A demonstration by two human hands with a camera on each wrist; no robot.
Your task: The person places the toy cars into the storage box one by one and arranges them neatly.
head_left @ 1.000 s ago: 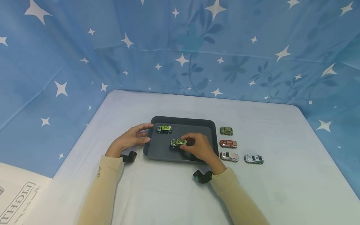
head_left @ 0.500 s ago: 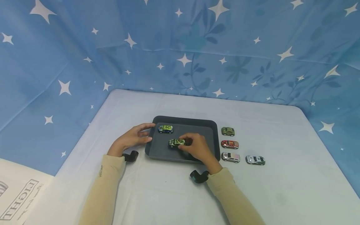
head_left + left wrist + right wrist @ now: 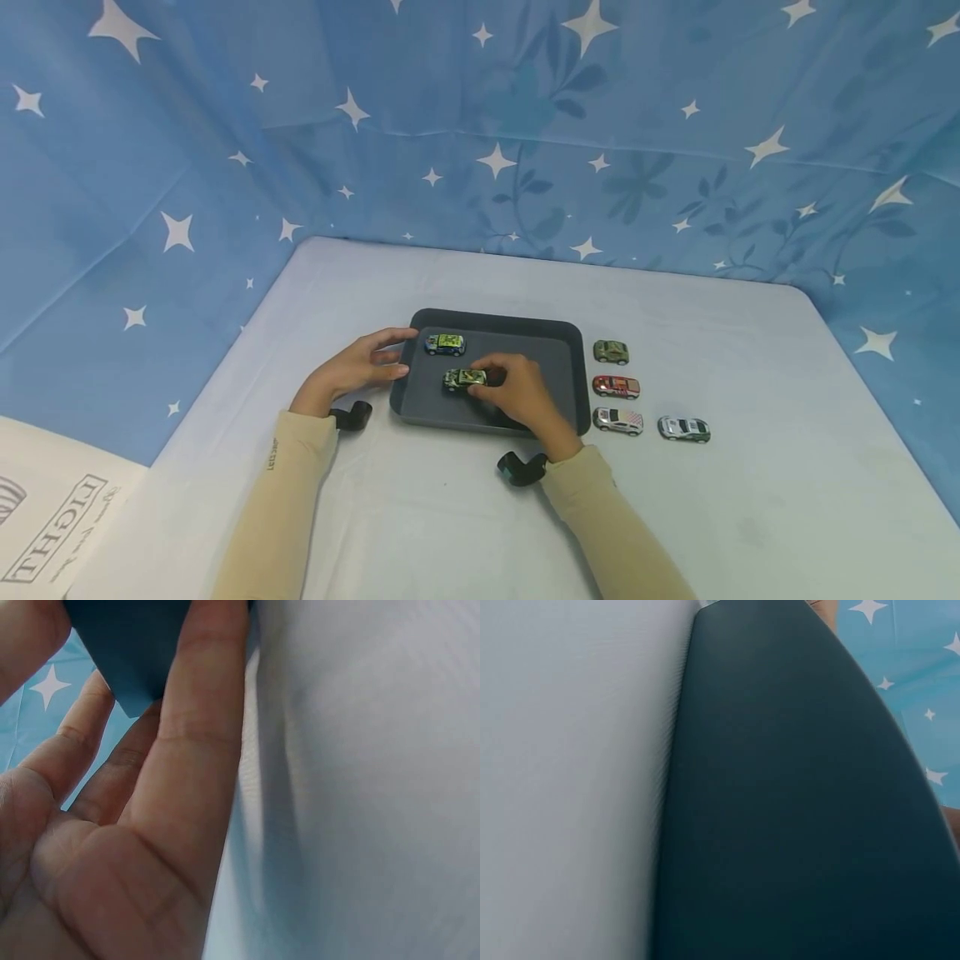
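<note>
In the head view, my right hand pinches a green-and-black toy car between thumb and fingertips, low over the floor of a dark grey tray. Whether the car's wheels touch the tray cannot be told. A second toy car, blue with a yellow-green top, sits at the tray's far left. My left hand is at the tray's left side, its extended fingers and thumb touching the rim. The left wrist view shows that thumb against the tray's dark wall. The right wrist view shows mostly the tray's outer wall.
Right of the tray stand a camouflage-green toy car, a red one and a white-pink one in a column. A silver-green car is farther right. A printed paper item lies at the left on the white-covered table.
My right hand has moved left across the tray with the green-and-black toy car, bringing it closer to the blue and yellow-green one. My left hand stays at the rim. The head view has shifted slightly.
</note>
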